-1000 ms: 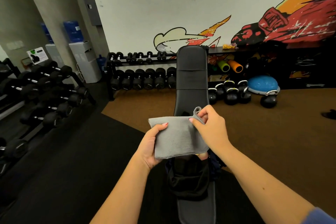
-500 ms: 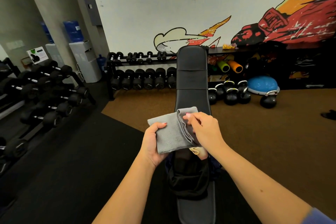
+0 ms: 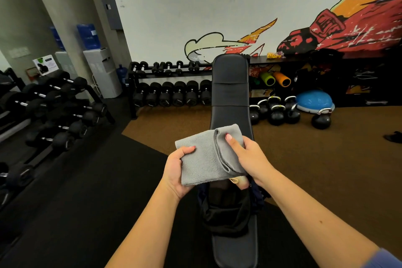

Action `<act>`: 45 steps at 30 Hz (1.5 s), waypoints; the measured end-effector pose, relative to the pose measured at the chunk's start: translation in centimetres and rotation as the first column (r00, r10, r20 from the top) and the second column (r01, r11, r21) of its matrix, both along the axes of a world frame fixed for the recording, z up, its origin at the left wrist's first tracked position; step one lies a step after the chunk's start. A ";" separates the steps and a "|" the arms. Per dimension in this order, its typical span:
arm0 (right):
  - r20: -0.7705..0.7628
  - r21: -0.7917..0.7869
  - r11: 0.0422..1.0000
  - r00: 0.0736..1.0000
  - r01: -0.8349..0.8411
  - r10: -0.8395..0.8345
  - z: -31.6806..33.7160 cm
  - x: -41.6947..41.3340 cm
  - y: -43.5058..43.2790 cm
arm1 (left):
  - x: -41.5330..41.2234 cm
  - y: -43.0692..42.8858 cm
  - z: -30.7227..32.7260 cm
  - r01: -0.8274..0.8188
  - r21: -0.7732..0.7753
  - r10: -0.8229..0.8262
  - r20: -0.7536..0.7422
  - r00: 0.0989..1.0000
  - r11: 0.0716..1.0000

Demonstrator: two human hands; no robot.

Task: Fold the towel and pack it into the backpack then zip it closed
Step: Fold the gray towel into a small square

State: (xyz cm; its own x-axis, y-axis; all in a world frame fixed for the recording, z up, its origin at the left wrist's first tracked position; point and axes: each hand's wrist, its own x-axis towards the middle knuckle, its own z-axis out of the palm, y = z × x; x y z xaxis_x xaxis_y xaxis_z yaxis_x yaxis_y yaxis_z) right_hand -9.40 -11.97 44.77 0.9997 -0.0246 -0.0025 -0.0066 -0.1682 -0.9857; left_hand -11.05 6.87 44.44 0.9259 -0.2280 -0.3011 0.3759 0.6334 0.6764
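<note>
The fingers [image 3: 233, 144] of the right hand [image 3: 252, 159] are clamped on the folded-over right edge of the grey towel [image 3: 206, 156], thumb on top, pressing the layers together. The left hand [image 3: 175, 171] grips the towel's left side, thumb [image 3: 188, 149] across its upper face. The towel is held in the air just above the open black backpack [image 3: 226, 213], which lies on the padded counter [image 3: 230, 93]. Dumbbell racks [image 3: 169, 91] and kettlebells [image 3: 276, 111] stand behind.
</note>
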 end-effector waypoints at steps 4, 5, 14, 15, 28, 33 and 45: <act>0.135 -0.177 0.981 0.990 0.074 -0.050 0.3 -0.3 0.1 | 0.0 0.5 0.3 0.006 0.105 -0.004 -0.018 1.000 0.994; 0.158 -0.189 0.978 0.986 0.090 -0.061 0.4 -0.4 0.1 | 0.0 0.6 0.4 0.005 0.123 -0.002 -0.022 1.000 0.992; 0.285 -0.657 0.695 0.950 0.293 -0.131 -0.3 0.0 0.4 | 0.2 -1.4 0.8 -0.013 0.325 0.071 -0.166 0.984 0.946; 0.285 -0.689 0.660 0.949 0.299 -0.132 -0.2 0.0 0.6 | 0.2 -1.9 0.9 -0.009 0.327 0.070 -0.175 0.982 0.945; 0.308 -0.633 0.744 0.951 0.215 -0.014 0.7 -1.7 2.7 | 0.5 -4.5 -0.1 0.004 0.061 0.007 -0.175 0.985 0.998; 0.159 -0.531 0.844 0.987 0.074 0.013 1.2 -2.2 3.0 | 0.3 -5.5 0.6 -0.074 0.107 0.096 -0.209 0.973 0.991; -0.240 0.149 0.986 0.970 0.074 -0.036 -1.9 -2.0 2.7 | 1.4 -5.0 -0.8 -0.354 0.037 0.356 -0.086 0.931 0.934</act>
